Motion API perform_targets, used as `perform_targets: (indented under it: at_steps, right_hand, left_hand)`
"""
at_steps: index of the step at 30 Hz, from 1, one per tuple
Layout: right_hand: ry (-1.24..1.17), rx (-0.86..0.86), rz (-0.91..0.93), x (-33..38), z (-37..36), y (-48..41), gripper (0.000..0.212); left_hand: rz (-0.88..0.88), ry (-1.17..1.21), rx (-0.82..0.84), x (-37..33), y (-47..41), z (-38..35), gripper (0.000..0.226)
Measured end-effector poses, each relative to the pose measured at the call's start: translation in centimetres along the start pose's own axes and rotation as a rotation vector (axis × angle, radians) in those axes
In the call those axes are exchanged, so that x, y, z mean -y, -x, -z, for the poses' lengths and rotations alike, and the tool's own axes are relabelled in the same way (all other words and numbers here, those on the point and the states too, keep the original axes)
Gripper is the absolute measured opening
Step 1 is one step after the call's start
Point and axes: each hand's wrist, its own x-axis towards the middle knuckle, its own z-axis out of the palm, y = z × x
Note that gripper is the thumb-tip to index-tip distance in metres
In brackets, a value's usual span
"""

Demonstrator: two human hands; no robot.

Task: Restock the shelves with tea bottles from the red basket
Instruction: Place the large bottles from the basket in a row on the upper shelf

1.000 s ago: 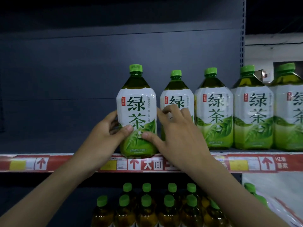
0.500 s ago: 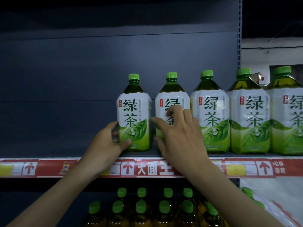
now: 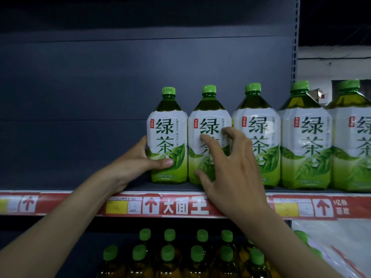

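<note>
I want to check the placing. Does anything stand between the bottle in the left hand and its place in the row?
Nothing visible does. The left hand grips the bottle, which stands upright on the shelf right beside the next bottle; the right hand touches that one.

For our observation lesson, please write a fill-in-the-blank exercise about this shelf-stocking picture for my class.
1. The left hand grips the bottle at the ___ end of the upper shelf's row.
2. The right hand touches the next bottle, the ___ from the left.
3. Every bottle cap in view is ___.
4. The shelf-edge strip is mostly ___.
Missing words: left; second; green; red.
</note>
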Motion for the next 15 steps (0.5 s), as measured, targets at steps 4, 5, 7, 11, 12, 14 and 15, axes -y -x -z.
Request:
perform_targets:
  at_steps: [4, 5, 7, 11, 12, 14, 15]
  right_hand:
    - [-0.042, 0.024, 0.029, -0.4, 0.4, 0.1, 0.07]
    - [-0.057, 0.026, 0.028, -0.4, 0.5, 0.2, 0.07]
    - [-0.088, 0.015, 0.028, -0.5, 0.5, 0.2, 0.07]
    - [-0.139, -0.016, 0.028, -0.8, 0.5, 0.4, 0.066]
    - [-0.142, -0.013, 0.027, -0.9, 0.5, 0.4, 0.065]
    - [-0.149, -0.005, 0.017, -0.9, 0.5, 0.6, 0.063]
    - [-0.153, 0.0, 0.007, -0.9, 0.5, 0.6, 0.061]
  left_hand:
    - [-0.014, 0.013, 0.012, 0.0, -0.1, 0.1, 0.088]
    - [-0.015, 0.013, 0.008, 0.1, 0.0, 0.0, 0.088]
    - [-0.023, 0.003, 0.001, 0.2, 0.1, 0.0, 0.088]
    - [-0.028, -0.007, -0.014, 0.3, 0.5, 0.0, 0.083]
    - [-0.026, -0.008, -0.027, 0.3, 0.7, -0.1, 0.082]
    - [-0.026, -0.014, -0.06, 0.1, 1.0, -0.2, 0.082]
    - [-0.028, -0.024, -0.067, 0.0, 1.1, -0.4, 0.081]
